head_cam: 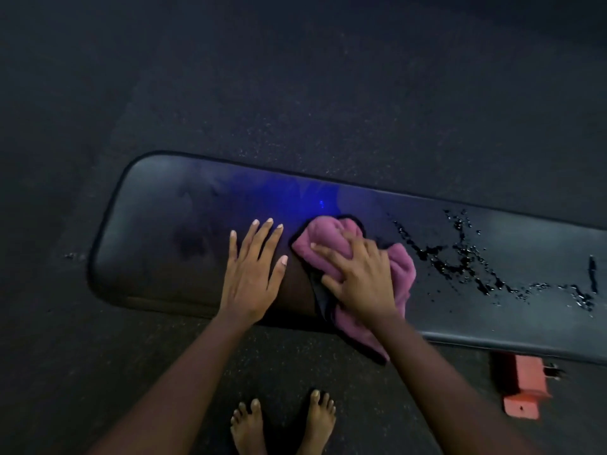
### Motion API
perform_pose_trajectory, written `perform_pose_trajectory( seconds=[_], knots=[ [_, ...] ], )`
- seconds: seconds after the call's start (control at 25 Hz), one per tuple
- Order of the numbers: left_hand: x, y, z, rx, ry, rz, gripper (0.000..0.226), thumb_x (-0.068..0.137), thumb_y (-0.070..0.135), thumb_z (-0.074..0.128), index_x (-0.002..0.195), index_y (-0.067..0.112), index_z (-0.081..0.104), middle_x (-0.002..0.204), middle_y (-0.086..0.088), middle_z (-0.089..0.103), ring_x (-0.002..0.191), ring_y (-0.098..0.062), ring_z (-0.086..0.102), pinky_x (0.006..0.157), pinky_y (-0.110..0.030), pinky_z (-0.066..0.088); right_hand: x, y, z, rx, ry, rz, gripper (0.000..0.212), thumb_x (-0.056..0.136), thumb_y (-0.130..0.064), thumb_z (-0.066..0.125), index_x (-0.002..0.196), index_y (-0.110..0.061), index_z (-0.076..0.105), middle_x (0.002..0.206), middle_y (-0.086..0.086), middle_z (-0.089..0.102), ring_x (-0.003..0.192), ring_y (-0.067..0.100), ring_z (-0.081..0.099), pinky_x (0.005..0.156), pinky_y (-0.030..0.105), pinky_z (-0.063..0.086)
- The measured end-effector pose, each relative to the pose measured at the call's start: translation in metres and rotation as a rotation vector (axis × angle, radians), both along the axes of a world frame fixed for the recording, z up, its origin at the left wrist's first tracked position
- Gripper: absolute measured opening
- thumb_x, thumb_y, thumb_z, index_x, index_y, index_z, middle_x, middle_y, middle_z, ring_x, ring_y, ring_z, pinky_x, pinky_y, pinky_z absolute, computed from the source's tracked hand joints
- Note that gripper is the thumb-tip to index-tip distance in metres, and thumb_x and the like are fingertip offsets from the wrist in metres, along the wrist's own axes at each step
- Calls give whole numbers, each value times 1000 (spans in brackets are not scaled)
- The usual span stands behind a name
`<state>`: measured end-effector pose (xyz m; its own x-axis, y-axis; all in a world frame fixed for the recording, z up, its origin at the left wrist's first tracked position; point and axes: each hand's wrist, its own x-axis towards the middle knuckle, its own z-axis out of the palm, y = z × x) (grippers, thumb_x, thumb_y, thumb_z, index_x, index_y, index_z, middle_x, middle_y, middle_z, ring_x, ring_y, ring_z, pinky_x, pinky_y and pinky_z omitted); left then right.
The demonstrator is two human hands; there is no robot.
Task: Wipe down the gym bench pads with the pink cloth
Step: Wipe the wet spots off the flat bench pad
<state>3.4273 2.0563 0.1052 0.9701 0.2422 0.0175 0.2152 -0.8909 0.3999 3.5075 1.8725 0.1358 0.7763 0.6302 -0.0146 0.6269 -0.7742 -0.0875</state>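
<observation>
The right hand (358, 277) is bunching a crumpled pink cloth (402, 274) with a dark trim, its fingers bent into the folds and pressing it down onto the long black padded vinyl bench (157, 231). The left hand (253, 274) is lying flat on the pad just beside it at 9 o'clock, fingers straight and slightly spread, holding nothing. The cloth is sitting near the middle of the pad, one corner hanging over the near edge. At 3 o'clock from the cloth, scattered beads of liquid (460, 257) are glistening on the pad. A blue glow (318, 201) is shining at 12 o'clock. An orange metal foot (525, 389) is showing at 4 o'clock, and bare feet (282, 421) are standing at 6 o'clock on the dark speckled floor (295, 93).
</observation>
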Motion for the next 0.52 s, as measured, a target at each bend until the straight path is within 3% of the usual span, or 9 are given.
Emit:
perform_pose_trajectory(
  seconds=[0.08,0.2,0.32,0.52],
  knots=[
    [16,-16,1,16,2,-5,57,93,41,22,144,18,32,152,-4,32,144,-20,19,117,-44,3,48,0,3,-4,-6,-53,44,77,-47,45,119,-43,57,126,9,51,94,31,52,71,41,43],
    [34,-42,0,78,45,-55,58,94,45,19,146,19,27,153,-5,29,144,-21,18,117,-43,1,111,-7,3,-35,29,-119,44,85,-44,50,129,-45,48,138,7,39,110,29,44,85,43,39],
    [34,-48,-7,240,80,-110,59,95,50,16,146,22,22,153,-6,29,144,-25,19,115,-45,6,152,-12,3,1,51,-214,44,86,-43,51,130,-44,47,132,7,43,114,30,44,91,45,38],
    [36,-47,-8,266,97,-116,61,93,52,20,147,24,19,154,-7,27,143,-24,15,115,-45,6,132,-40,0,40,8,-185,46,81,-43,46,127,-44,50,136,6,44,107,29,48,83,42,40]
  ],
)
